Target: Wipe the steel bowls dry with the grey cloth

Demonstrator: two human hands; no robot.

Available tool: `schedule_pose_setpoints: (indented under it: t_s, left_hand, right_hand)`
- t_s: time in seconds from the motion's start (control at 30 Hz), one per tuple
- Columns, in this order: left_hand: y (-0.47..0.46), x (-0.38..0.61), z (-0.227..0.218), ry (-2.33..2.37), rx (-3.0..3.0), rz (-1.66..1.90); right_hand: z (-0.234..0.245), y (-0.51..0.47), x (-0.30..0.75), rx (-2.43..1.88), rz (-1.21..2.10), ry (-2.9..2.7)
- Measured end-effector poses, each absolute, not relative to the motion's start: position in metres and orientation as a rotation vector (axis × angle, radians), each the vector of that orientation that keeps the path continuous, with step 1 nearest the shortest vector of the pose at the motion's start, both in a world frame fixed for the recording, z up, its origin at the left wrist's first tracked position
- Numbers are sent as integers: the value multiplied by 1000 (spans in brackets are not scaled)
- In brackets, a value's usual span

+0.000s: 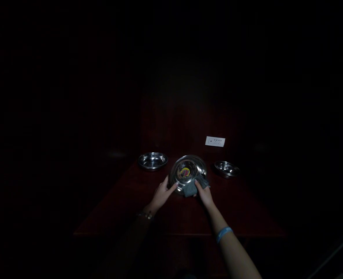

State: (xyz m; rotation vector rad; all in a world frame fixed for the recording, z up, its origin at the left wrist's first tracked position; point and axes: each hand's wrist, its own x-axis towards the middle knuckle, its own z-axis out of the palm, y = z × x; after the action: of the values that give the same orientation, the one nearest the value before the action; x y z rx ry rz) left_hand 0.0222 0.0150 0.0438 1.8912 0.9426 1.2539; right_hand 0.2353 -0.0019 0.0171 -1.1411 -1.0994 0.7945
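A shiny round metal plate (189, 164), with a yellow and red sticker at its middle, is held tilted above the table. My left hand (161, 193) grips its lower left rim, thumb on the near face and fingers behind. A grey-green cloth (190, 189) is in my right hand (204, 193), which presses it against the plate's lower right rim with the thumb on top. Part of the cloth hangs below the rim. The fingers of my right hand are mostly hidden behind cloth and plate.
On the dark red table (125, 205), a shallow metal dish (153, 162) stands at the back left, and metal bowls (226, 169), seemingly stacked, at the back right. A white socket panel (215, 141) is on the wall behind. The surroundings are very dark.
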Motion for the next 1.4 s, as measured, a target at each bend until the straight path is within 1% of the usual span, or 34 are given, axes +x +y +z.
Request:
schedule_pose_setpoints:
  t_s: [0.13,0.33,0.57,0.77,0.97,1.2,1.4]
  left_hand:
    - [16,30,36,789,1914,1217]
    - [30,31,25,885,1817,1216]
    - [30,24,36,900,1799,1306]
    - [24,25,44,869,1852,1328]
    - [20,27,40,859,1887,1274]
    - [25,32,34,776,1881,1245]
    - [34,28,32,921,1772,1241]
  right_hand:
    - [18,-2,236,-1172,843,-1114]
    - [14,3,233,-1150,949,-1132]
    - [16,1,232,-1107,749,-1099]
    - [16,-1,235,-1203,803,-1052]
    - [17,-1,235,-1176,792,-1092]
    - [15,0,235,-1139,890,-1130]
    - [15,1,235,-1106,738,-1152]
